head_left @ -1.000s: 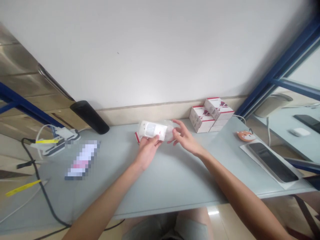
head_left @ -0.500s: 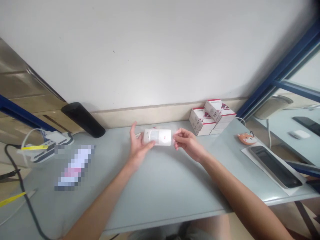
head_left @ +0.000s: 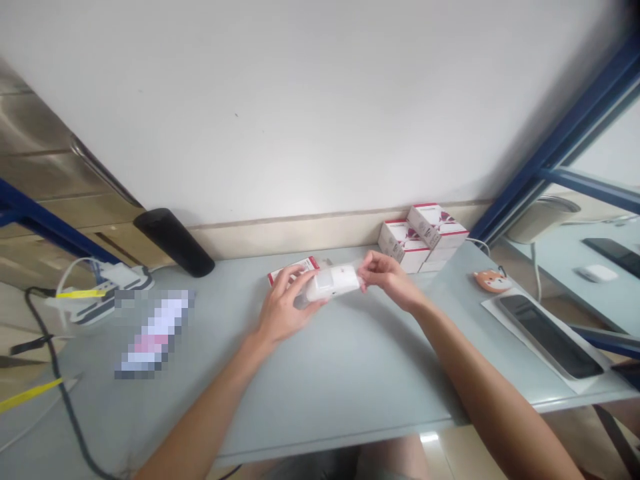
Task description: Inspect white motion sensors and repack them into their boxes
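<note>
A small white device (head_left: 333, 283) with a red mark is held above the pale grey table (head_left: 350, 360), tilted with its right end higher. My right hand (head_left: 387, 280) pinches its right end with closed fingers. My left hand (head_left: 283, 310) has its fingers wrapped around the left end from below. Just behind the device a flat red and white box (head_left: 287, 270) lies on the table.
Stacked white and red boxes (head_left: 423, 237) stand at the back right by the wall. An orange animal-shaped trinket (head_left: 493, 280) and a dark phone (head_left: 550, 327) on white paper lie right. A black cylinder (head_left: 173, 241), a power strip (head_left: 100, 293) and cables lie left.
The device has gone from level to tilted and shifted a little right. My left hand, open beside it half a second ago, has closed its fingers under the left end. The flat box now shows.
</note>
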Motion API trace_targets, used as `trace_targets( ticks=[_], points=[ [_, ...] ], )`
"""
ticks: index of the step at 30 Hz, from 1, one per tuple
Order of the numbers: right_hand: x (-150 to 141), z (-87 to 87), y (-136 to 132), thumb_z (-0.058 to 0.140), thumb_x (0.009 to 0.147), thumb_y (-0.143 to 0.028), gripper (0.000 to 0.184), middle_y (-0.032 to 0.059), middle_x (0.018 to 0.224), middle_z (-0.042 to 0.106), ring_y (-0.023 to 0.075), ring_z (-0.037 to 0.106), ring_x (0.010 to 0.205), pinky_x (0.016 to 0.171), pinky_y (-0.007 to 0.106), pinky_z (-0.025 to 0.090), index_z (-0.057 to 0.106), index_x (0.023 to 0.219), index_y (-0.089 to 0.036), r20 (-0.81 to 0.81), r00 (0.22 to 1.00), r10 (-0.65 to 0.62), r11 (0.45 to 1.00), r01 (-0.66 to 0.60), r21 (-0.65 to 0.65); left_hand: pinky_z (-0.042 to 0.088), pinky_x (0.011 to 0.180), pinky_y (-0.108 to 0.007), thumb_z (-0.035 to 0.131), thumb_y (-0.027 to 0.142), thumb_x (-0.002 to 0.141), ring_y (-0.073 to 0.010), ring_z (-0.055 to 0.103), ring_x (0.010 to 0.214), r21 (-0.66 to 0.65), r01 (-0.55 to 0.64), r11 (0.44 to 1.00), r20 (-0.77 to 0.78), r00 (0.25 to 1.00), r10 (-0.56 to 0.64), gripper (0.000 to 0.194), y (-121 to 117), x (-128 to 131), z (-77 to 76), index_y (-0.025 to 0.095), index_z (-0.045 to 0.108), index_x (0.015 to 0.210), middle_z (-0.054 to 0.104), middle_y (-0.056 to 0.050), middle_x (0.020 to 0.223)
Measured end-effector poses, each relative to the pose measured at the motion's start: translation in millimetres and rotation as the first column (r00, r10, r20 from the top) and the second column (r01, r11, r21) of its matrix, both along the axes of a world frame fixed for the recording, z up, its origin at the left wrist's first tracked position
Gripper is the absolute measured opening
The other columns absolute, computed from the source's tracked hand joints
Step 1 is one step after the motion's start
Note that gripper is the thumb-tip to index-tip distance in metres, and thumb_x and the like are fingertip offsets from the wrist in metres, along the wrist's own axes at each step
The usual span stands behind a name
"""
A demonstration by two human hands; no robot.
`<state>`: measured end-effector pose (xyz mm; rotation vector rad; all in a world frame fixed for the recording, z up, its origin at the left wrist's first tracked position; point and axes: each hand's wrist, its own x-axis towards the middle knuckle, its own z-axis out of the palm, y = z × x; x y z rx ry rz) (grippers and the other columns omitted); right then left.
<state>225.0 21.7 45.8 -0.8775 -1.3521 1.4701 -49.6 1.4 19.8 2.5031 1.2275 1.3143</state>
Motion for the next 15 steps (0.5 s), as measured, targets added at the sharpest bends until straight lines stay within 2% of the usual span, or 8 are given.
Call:
trace_targets(
  ticks=[2, 4, 6, 7, 9, 11, 13, 15],
  points=[
    [0, 1.0, -1, 0.081, 0.088, -0.042, 0.031, -0.0006, 0.071, 0.067, 0.0158, 0.062, 0.067, 0.070, 0.033, 0.049, 0.057, 0.082, -0.022, 0.063, 0.998, -0.031, 0.996, 0.025, 0.086, 0.057, 0.105, -0.043, 0.075, 0.037, 0.091, -0.0284, 0.067, 0.122, 0.019, 0.037, 0.999, -0.004, 0.999, -0.037, 0.044, -2, 0, 1.4, 0.024, 0.064, 0.133, 0.067, -0.013, 0.132],
    [-1, -0.6, -1, 0.078, 0.090, -0.044, 0.031, -0.0005, 0.075, 0.066, 0.0152, 0.061, 0.068, 0.070, 0.032, 0.047, 0.057, 0.085, -0.022, 0.088, 0.995, -0.050, 0.988, 0.037, 0.150, 0.058, 0.100, -0.040, 0.072, 0.037, 0.093, -0.0264, 0.070, 0.116, -0.042, 0.054, 0.998, 0.057, 0.997, -0.052, 0.041, -5, 4, 0.1, 0.023, 0.063, 0.131, 0.072, -0.011, 0.126],
    [-4, -4.7, 0, 0.074, 0.093, -0.044, 0.028, -0.0004, 0.078, 0.065, 0.0153, 0.060, 0.071, 0.070, 0.031, 0.046, 0.058, 0.088, -0.022, 0.114, 0.992, -0.056, 0.976, 0.030, 0.217, 0.059, 0.096, -0.037, 0.071, 0.041, 0.093, -0.0248, 0.072, 0.112, -0.174, 0.046, 0.984, 0.207, 0.978, -0.009, 0.043, -7, 10, -1.8, 0.023, 0.062, 0.130, 0.074, -0.010, 0.123],
    [-5, -7.3, 1, 0.071, 0.094, -0.044, 0.026, -0.0003, 0.077, 0.064, 0.0156, 0.059, 0.072, 0.070, 0.031, 0.045, 0.058, 0.090, -0.022, 0.135, 0.989, -0.059, 0.969, 0.024, 0.248, 0.059, 0.094, -0.035, 0.072, 0.044, 0.092, -0.0244, 0.072, 0.111, -0.284, 0.062, 0.957, 0.318, 0.948, 0.033, 0.045, -8, 13, -2.0, 0.023, 0.062, 0.131, 0.073, -0.010, 0.125],
    [-7, -12.5, 3, 0.066, 0.097, -0.043, 0.023, -0.0004, 0.076, 0.063, 0.0160, 0.057, 0.073, 0.071, 0.031, 0.044, 0.058, 0.092, -0.022, 0.189, 0.979, -0.077, 0.956, 0.019, 0.292, 0.062, 0.081, -0.032, 0.070, 0.052, 0.092, -0.0237, 0.075, 0.102, -0.523, 0.176, 0.834, 0.510, 0.848, 0.142, 0.049, -9, 19, -0.3, 0.023, 0.060, 0.131, 0.073, -0.011, 0.124],
    [-8, -16.4, 5, 0.062, 0.098, -0.041, 0.021, -0.0005, 0.076, 0.061, 0.0160, 0.055, 0.072, 0.071, 0.032, 0.044, 0.058, 0.091, -0.022, 0.258, 0.960, -0.106, 0.948, 0.019, 0.319, 0.060, 0.060, -0.030, 0.064, 0.059, 0.094, -0.0220, 0.076, 0.077, -0.683, 0.320, 0.656, 0.581, 0.783, 0.223, 0.051, -8, 23, 3.7, 0.020, 0.062, 0.128, 0.076, -0.010, 0.105],
    [-7, -18.3, 7, 0.059, 0.097, -0.040, 0.021, -0.0003, 0.078, 0.060, 0.0160, 0.054, 0.073, 0.072, 0.032, 0.043, 0.059, 0.089, -0.021, 0.340, 0.932, -0.123, 0.945, 0.005, 0.327, 0.057, 0.050, -0.032, 0.059, 0.061, 0.096, -0.0219, 0.071, 0.058, -0.761, 0.407, 0.505, 0.571, 0.789, 0.225, 0.052, -7, 23, 8.2, 0.016, 0.065, 0.123, 0.075, -0.007, 0.083],
    [-5, -18.5, 8, 0.059, 0.096, -0.040, 0.021, 0.0005, 0.080, 0.062, 0.0164, 0.055, 0.075, 0.073, 0.032, 0.043, 0.060, 0.087, -0.021, 0.404, 0.907, -0.118, 0.948, -0.017, 0.317, 0.058, 0.050, -0.035, 0.056, 0.059, 0.097, -0.0227, 0.070, 0.054, -0.797, 0.460, 0.390, 0.561, 0.804, 0.198, 0.053, -6, 21, 11.8, 0.014, 0.066, 0.124, 0.074, -0.008, 0.077]
  ],
)
